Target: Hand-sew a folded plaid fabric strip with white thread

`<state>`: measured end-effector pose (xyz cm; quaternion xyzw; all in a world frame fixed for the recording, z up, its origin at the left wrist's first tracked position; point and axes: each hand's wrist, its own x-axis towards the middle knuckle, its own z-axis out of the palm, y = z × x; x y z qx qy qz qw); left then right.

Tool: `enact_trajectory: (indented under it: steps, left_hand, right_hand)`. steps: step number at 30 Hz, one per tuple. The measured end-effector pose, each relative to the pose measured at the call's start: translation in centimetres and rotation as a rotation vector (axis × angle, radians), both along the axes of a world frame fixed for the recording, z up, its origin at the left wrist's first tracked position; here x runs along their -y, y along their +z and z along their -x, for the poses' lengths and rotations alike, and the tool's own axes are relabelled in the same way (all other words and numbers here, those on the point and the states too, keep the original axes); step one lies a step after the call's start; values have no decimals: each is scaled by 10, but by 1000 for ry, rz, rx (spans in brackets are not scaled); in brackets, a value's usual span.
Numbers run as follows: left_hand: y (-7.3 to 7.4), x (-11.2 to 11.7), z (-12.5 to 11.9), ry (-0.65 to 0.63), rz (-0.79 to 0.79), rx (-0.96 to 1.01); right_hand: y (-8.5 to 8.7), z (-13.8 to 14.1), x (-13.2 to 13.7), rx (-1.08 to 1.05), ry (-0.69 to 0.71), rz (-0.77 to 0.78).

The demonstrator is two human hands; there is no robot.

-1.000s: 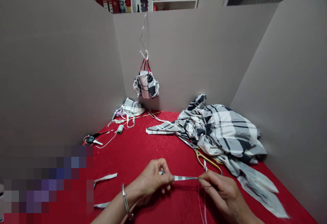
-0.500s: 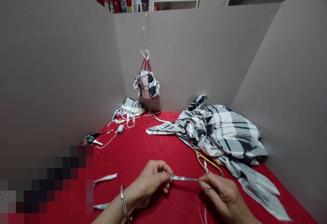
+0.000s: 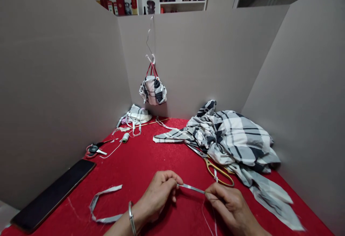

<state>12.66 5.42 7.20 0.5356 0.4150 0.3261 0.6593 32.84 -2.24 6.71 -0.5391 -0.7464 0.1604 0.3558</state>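
A narrow grey-and-white fabric strip [image 3: 192,188] is stretched taut between my two hands over the red cloth. My left hand [image 3: 161,191], with a metal bangle on the wrist, pinches one end between thumb and forefinger. Opposite it, my right hand [image 3: 228,200] pinches the other end. White thread [image 3: 206,216] hangs below the right fingertips, where a thin dark sliver, perhaps a needle, shows. Another strip [image 3: 94,205] curls on the cloth and passes behind my left wrist.
Gold-handled scissors [image 3: 219,173] lie partly under heaped checked fabric [image 3: 237,135] on the right. At left are a phone [image 3: 54,194], red-handled scissors [image 3: 93,149] and a thread spool [image 3: 125,137]. A checked fabric pouch [image 3: 153,90] hangs at the back panel [image 3: 194,60].
The strip stays taut between my hands but now slopes down slightly to the right. My right hand has shifted a little left. The view has moved slightly, and the phone now shows clearly.
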Motion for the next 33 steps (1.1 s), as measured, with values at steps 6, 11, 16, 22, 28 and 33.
enact_trajectory:
  steps: [6,11,16,22,28,33]
  left_hand:
    - [5,1,5,-84,-297,-274]
    - [12,-1,8,-114,-618,-359]
    - [7,-2,7,-112,-451,-275]
    - [5,-2,5,-36,-181,-129]
    - [7,-3,2,-22,-61,-31]
    - [3,-5,3,-91,-57,30]
  right_hand:
    - [0,-2,-1,-3,-18,-16]
    - [0,-3,0,2,-15,-16]
    - [-1,-4,-1,-1,-15,-13]
    - [1,-5,-1,-3,4,-2]
    - [7,-2,1,-49,14,-18]
    - [7,1,2,-76,2,0]
